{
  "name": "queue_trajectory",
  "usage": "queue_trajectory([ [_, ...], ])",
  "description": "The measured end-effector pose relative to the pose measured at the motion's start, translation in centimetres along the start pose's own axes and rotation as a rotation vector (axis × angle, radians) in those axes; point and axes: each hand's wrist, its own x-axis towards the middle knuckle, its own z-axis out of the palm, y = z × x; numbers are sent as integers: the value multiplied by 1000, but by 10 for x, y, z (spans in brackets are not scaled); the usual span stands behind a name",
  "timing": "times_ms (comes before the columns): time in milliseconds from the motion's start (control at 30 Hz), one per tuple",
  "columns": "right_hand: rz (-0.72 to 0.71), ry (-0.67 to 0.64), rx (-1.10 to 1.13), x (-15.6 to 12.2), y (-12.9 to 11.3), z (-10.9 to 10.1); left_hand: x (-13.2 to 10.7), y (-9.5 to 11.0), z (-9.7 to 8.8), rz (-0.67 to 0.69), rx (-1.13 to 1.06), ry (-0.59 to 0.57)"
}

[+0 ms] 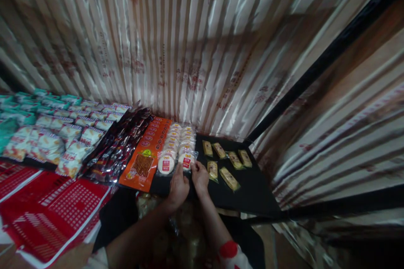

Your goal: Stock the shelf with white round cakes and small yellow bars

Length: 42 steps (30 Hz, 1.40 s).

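Note:
A clear-wrapped round white cracker [187, 160] with a red label lies at the front of the right-hand column of like packets. My left hand [179, 185] has its fingers closed at the lower left edge of this packet. At its lower right corner, my right hand [200, 178] pinches the wrapper between thumb and fingers. Left of it, another wrapped white cracker [166, 164] ends the neighbouring column. An orange bag [145, 151] with brown sticks pictured on it lies flat beside the columns. Right of my hands, several yellow wrapped cakes [229, 178] rest on the black shelf [252, 191].
Dark shiny packets [118, 151], white snack bags [75, 155] and green packets [22, 113] fill the shelf's left side. A red basket [63, 210] stands at lower left. More wrapped goods [189, 235] show below my arms. Corrugated sheeting [176, 50] and a dark frame bar [309, 67] border the shelf.

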Motion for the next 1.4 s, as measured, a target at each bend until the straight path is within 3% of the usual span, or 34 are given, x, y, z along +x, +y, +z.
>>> queue_trajectory([
  [533,-34,27,-105,6,-9,4,10,-3,4,-16,11,-18],
  [867,40,31,-149,4,-13,7,8,1,7,-40,66,-46],
  [1167,17,84,50,-3,-11,5,1,5,8,-9,49,-67],
  [1400,-19,119,125,-32,-4,-2,-20,5,3,49,60,-100],
])
